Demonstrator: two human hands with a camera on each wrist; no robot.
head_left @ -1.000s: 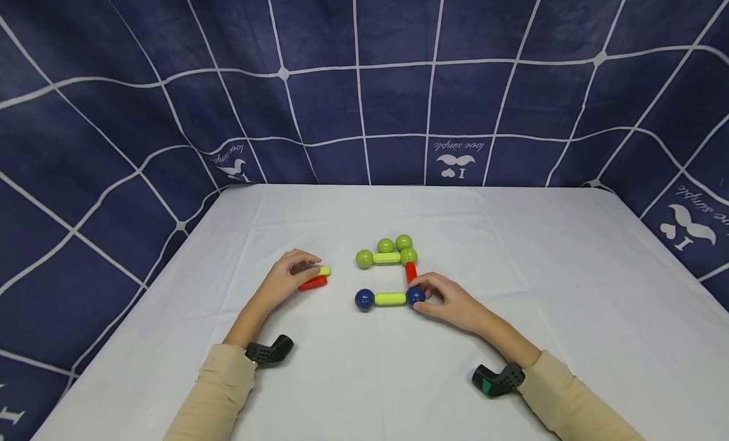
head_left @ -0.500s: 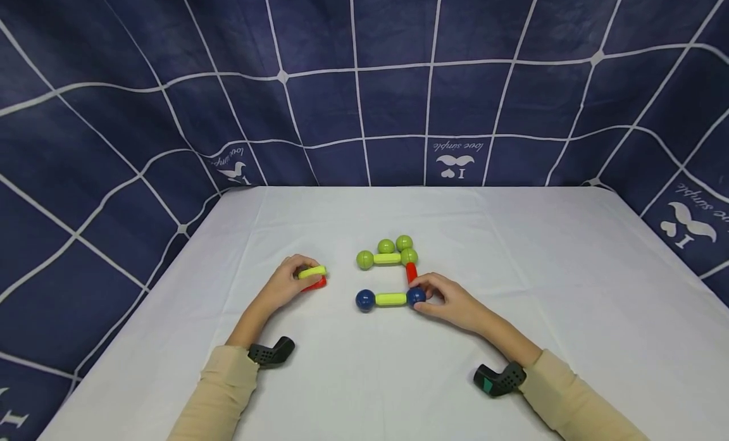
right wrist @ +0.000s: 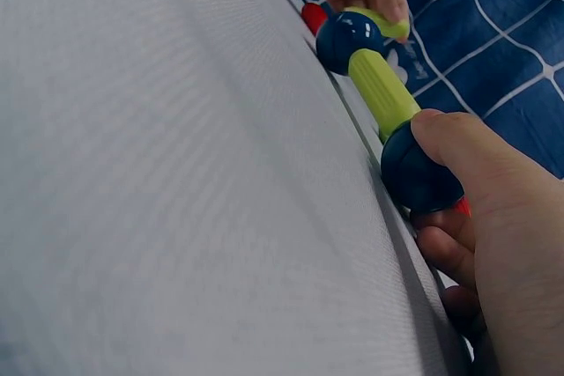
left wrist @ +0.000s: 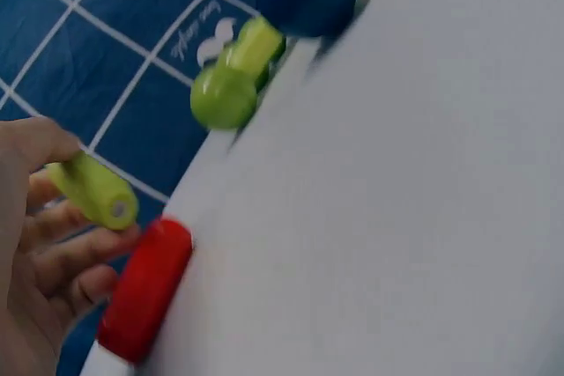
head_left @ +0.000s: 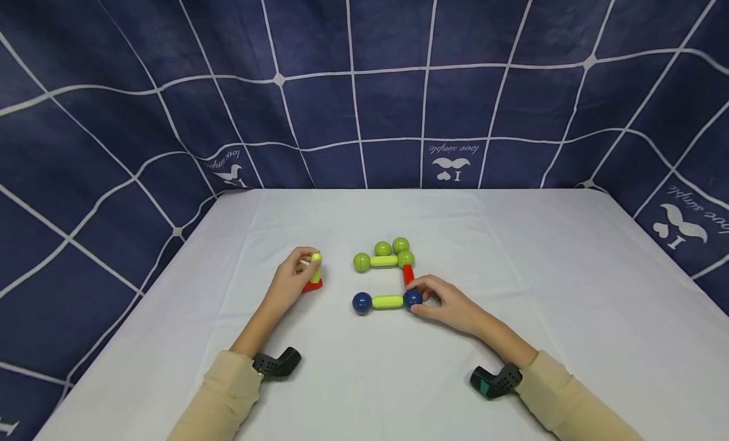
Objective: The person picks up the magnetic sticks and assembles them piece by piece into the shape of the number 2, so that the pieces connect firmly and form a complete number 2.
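Left hand (head_left: pixel 286 283) pinches a lime rod (left wrist: pixel 91 189), seemingly above red rod (left wrist: pixel 146 292); right hand (head_left: pixel 454 305) grips blue ball (right wrist: pixel 418 172).

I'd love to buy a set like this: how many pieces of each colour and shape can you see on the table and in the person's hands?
Green balls: 4
Blue balls: 2
Yellow-green rods: 3
Red rods: 2
Total: 11
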